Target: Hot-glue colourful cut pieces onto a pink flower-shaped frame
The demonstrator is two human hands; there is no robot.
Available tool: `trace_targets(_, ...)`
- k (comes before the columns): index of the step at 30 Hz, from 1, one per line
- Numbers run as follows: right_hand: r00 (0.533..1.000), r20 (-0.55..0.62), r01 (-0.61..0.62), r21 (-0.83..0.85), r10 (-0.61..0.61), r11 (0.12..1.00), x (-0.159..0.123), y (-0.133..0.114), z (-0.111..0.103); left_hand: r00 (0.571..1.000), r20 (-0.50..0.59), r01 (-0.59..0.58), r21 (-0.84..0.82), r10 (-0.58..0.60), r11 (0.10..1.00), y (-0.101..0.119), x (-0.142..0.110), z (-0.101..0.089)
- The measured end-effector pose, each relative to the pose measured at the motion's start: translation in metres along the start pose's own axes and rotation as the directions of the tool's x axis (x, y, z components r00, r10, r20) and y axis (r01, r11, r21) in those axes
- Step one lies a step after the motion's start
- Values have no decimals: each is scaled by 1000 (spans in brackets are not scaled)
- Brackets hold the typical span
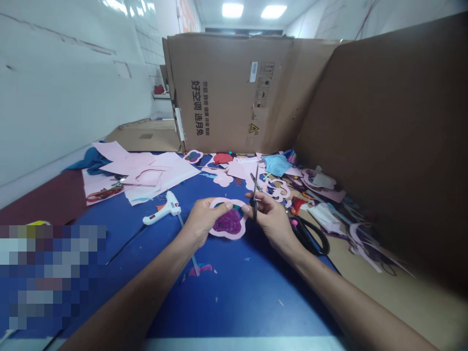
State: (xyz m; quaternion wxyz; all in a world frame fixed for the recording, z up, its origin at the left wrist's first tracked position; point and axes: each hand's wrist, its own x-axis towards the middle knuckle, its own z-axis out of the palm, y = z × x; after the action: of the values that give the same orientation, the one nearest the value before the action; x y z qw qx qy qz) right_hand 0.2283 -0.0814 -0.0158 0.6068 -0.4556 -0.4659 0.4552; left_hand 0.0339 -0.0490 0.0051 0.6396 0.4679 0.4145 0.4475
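Note:
My left hand (pixel 203 219) pinches the left side of a pink flower-shaped cutout (pixel 229 235) with a shiny purple and green centre, thumb on top. My right hand (pixel 270 212) is closed round a small pair of scissors (pixel 255 187), whose blades point up and away from me. Its thumb and fingertip meet the cutout's right edge, so both hands steady the piece above the blue mat. Just beyond my right wrist lies a large black looped handle (pixel 314 238); the rest of that tool is hidden.
A white glue gun (pixel 164 209) with a cord lies left of my hands. Pink sheets (pixel 161 170) are stacked at back left. Scraps, a light blue cloth (pixel 278 165) and cut pink outlines (pixel 280 189) clutter the right. Cardboard walls (pixel 226 97) enclose the back and right.

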Motion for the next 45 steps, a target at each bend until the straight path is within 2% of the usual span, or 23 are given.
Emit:
trace_targets(6,994,-104,-29,-16,27,999,8,4,-13,1000,-26,6,-54,-7,999,2,3,-3)
trace_targets(12,999,-19,-43,-64,42,997,10,8,-18,999,-40,-23,-71,21,997,10,3,-7)
trace_targets(24,994,-36,-106,-92,103,990,13,5,-18,999,-38,-28,-124,24,992,16,2,-7)
trace_targets(31,990,12,-138,-162,142,977,14,9,-19,998,-58,-22,-136,14,990,13,5,-10)
trace_targets(37,994,18,-103,-164,107,981,12,18,-19,996,-83,-38,-141,27,989,12,7,-12)
trace_targets(42,993,25,-109,-232,118,967,10,15,-17,997,-79,-39,-167,26,985,12,9,-13)
trace_targets(45,987,72,-121,-283,147,952,9,13,-15,996,-77,-52,-185,39,981,11,10,-13)
